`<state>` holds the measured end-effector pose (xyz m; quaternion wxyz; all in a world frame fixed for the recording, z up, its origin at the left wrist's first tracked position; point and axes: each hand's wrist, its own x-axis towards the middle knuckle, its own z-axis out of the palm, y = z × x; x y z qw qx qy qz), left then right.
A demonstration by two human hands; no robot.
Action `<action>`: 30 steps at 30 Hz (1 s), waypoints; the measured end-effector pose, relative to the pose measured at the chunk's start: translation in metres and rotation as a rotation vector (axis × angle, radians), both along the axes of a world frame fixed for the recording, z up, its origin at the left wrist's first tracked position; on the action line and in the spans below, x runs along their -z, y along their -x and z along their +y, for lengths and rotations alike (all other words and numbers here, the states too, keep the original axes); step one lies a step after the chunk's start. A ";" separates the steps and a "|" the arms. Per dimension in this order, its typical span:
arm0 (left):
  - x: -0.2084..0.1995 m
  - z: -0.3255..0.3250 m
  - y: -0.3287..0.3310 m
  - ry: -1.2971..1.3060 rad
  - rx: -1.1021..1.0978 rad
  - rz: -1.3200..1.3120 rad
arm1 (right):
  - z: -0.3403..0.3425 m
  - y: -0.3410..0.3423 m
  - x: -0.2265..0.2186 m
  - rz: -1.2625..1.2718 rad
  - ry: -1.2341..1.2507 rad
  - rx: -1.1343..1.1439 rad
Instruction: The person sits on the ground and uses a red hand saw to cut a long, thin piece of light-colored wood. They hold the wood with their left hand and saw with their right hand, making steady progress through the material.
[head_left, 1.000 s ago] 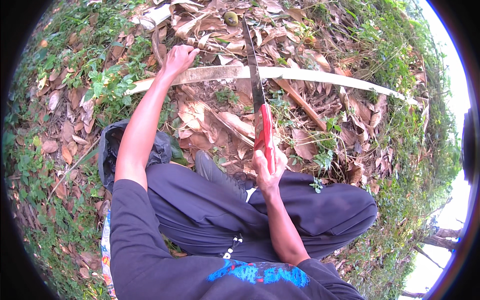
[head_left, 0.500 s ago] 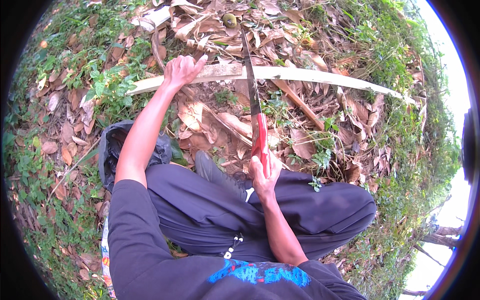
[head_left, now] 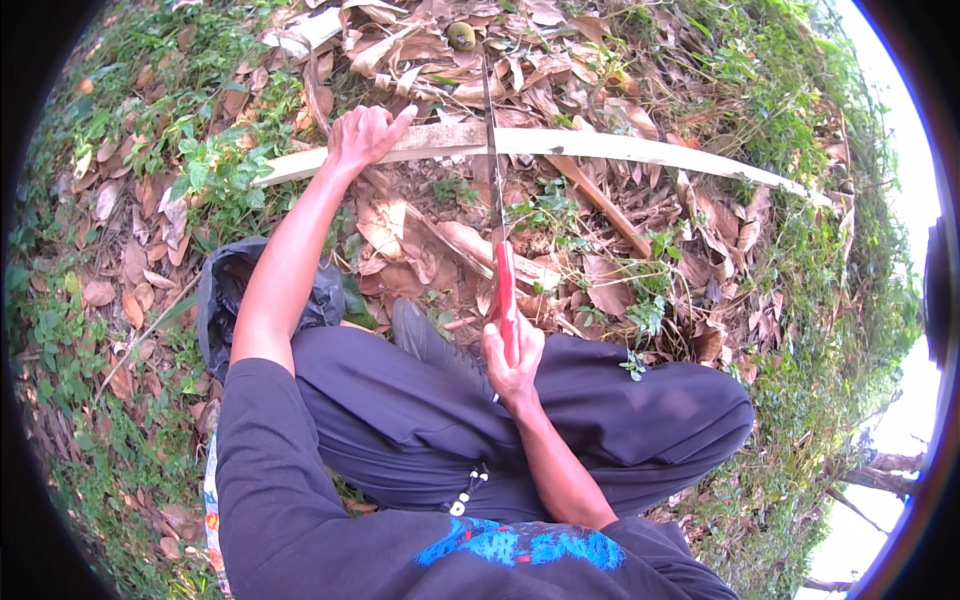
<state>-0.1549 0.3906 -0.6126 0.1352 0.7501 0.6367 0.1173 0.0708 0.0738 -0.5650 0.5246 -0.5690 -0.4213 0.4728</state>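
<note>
A long pale wooden plank lies across the leaf litter in front of me, its ends bending away in the wide view. Along its left half rests a shorter wood piece. My left hand grips the wood near that piece's left end, fingers curled over the far edge and thumb pointing right. In my right hand is the red handle of a handsaw. Its narrow dark blade points away from me, nearly edge-on, and crosses the plank by the right end of the short piece. Whether the teeth have cut in cannot be seen.
A brown stick lies on the near side of the plank, to the right. Beyond the blade tip sits a round greenish fruit. A dark bag is beside my left knee. My folded legs take up the near ground.
My right hand has drawn the saw slightly toward me and left, and the blade now shows more edge-on. My left hand stays put on the wood.
</note>
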 end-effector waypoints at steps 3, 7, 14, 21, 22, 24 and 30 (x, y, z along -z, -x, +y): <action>0.003 0.000 0.002 -0.027 0.014 0.012 | -0.001 0.001 -0.001 0.004 0.005 -0.016; 0.003 -0.001 0.000 -0.016 0.023 0.009 | 0.021 -0.008 0.005 -0.103 -0.038 -0.016; 0.003 0.001 -0.001 -0.033 0.032 0.007 | 0.029 -0.010 0.014 -0.244 -0.104 -0.025; 0.000 0.003 -0.001 0.025 0.030 0.006 | -0.042 -0.005 0.001 -0.218 -0.059 -0.055; 0.003 0.002 -0.001 -0.004 0.031 -0.010 | -0.044 -0.007 0.007 -0.209 -0.064 -0.057; 0.006 0.001 0.002 -0.068 0.031 -0.040 | -0.029 -0.006 0.006 -0.205 -0.060 -0.060; 0.003 0.005 0.001 0.029 0.036 -0.004 | 0.034 -0.009 0.019 -0.207 -0.106 -0.020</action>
